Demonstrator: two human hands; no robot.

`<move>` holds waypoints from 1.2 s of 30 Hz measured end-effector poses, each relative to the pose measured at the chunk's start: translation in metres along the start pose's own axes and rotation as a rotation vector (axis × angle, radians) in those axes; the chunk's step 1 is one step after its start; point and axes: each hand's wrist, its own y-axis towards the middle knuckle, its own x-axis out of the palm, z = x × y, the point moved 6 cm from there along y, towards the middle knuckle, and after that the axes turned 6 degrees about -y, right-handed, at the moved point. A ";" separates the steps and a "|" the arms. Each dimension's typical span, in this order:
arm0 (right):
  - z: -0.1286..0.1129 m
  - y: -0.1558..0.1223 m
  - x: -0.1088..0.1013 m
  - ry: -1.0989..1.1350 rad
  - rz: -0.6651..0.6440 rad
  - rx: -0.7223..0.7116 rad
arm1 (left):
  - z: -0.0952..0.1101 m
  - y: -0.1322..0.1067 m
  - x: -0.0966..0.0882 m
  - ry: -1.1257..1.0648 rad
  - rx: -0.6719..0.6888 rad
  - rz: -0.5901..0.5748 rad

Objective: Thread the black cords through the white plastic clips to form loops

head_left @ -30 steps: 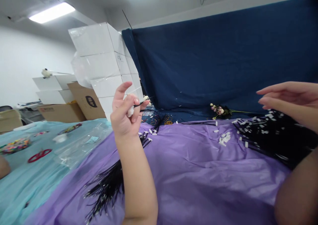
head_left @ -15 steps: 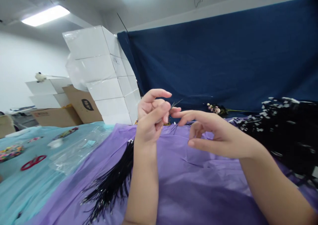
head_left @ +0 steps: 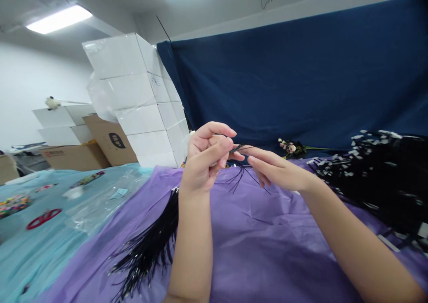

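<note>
L hand [head_left: 206,161] upright, curled; R hand [head_left: 274,168] outstretched nr it

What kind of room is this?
It looks like a craft workroom, maybe: there are bundled black cords on a purple cloth, red scissors and stacked white boxes.

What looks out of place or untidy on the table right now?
Nothing looks plainly damaged, but the heap of black cords with white tags at the right seems disordered, its tags pointing every way. The pale-pink flower spray with a green stem lies flat near the dark blue cloth backdrop, looking unrelated to the cords.
</note>
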 end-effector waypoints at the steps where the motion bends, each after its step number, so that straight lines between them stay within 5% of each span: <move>1: 0.003 0.001 0.000 -0.001 -0.003 0.012 | 0.000 0.000 -0.001 0.007 -0.006 0.009; 9: 0.029 0.006 -0.011 -0.145 0.008 0.129 | 0.016 -0.001 -0.011 -0.022 0.015 0.081; 17: 0.029 0.000 -0.025 -0.193 -0.004 0.176 | 0.023 -0.002 -0.020 0.037 0.035 0.163; 23: 0.026 -0.007 -0.029 -0.171 -0.136 0.152 | 0.015 0.001 -0.028 0.063 -0.003 0.238; 25: 0.018 -0.008 -0.028 -0.137 -0.134 0.088 | 0.010 0.003 -0.027 0.062 -0.029 0.225; 31: -0.011 -0.012 -0.031 -0.173 0.167 -0.098 | -0.010 0.007 -0.013 0.055 -0.125 0.120; 36: -0.016 -0.008 -0.018 -0.245 0.113 -0.138 | -0.026 0.007 0.005 0.046 -0.199 0.042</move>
